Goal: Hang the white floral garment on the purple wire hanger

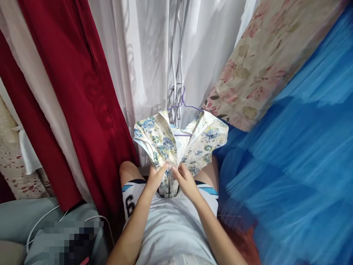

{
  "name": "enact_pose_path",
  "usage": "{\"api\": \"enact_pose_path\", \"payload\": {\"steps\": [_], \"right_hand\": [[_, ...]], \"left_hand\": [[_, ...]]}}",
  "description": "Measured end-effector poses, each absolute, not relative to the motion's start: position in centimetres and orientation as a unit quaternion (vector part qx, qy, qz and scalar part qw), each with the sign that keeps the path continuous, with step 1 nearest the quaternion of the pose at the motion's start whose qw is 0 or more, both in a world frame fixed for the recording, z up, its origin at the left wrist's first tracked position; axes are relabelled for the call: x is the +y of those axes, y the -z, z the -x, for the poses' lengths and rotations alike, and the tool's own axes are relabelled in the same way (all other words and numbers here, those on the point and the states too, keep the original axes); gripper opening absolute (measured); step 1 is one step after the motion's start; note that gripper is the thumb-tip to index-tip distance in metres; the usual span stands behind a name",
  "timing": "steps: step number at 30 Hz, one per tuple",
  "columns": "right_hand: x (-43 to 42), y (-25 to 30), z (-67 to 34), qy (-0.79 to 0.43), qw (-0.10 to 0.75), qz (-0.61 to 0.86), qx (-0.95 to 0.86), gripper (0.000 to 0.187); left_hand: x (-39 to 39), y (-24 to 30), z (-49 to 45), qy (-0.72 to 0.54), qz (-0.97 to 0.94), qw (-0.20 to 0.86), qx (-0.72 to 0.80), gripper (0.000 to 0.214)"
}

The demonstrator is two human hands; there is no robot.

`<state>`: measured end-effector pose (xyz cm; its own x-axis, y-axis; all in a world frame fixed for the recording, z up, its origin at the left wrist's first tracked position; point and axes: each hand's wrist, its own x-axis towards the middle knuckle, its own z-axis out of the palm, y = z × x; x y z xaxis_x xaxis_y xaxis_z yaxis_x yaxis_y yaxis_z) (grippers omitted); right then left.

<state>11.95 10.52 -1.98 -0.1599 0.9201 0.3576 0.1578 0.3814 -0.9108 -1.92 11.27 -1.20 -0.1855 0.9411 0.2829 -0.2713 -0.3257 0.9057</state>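
Note:
A cream floral dress point(168, 143) with blue flowers and a V neckline hangs on a purple wire hanger point(183, 101) in front of my lap. My left hand point(157, 176) pinches the front of the dress just left of the neckline's bottom point. On the other side of that point, my right hand point(183, 175) grips the fabric, its fingers close to those of my left hand. The lower part of the dress bunches between my thighs and is partly hidden by my hands.
White curtains point(149, 55) hang ahead, with a white curled metal stand point(176, 66) before them. Red drapes point(91, 92) fall at left. A floral cloth point(248, 81) and blue tulle point(289, 165) hang at right. A grey cushioned seat point(24, 209) with white cables stands lower left.

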Motion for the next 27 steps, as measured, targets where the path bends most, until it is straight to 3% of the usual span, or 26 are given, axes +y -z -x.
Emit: {"api": "enact_pose_path", "payload": {"steps": [4, 16, 19, 24, 27], "right_hand": [[11.3, 1.4, -13.6, -0.409, 0.463, 0.389, -0.683, 0.025], [11.4, 3.1, -13.3, -0.349, 0.522, 0.438, -0.643, 0.021], [10.9, 2.8, -13.3, -0.345, 0.542, 0.457, -0.615, 0.021], [10.5, 2.6, -13.0, -0.384, 0.536, 0.458, -0.596, 0.026], [10.3, 2.9, -12.5, -0.402, 0.54, 0.449, -0.588, 0.026]], "left_hand": [[11.6, 2.5, 2.3, -0.687, -0.417, 0.444, 0.397, 0.047], [12.2, 3.9, 1.2, -0.683, -0.422, 0.458, 0.382, 0.048], [13.3, 4.7, 3.8, -0.722, -0.372, 0.382, 0.441, 0.039], [12.5, 5.6, 5.7, -0.751, -0.357, 0.129, 0.541, 0.04], [10.7, 5.5, 3.1, -0.67, -0.538, 0.151, 0.489, 0.028]]}}
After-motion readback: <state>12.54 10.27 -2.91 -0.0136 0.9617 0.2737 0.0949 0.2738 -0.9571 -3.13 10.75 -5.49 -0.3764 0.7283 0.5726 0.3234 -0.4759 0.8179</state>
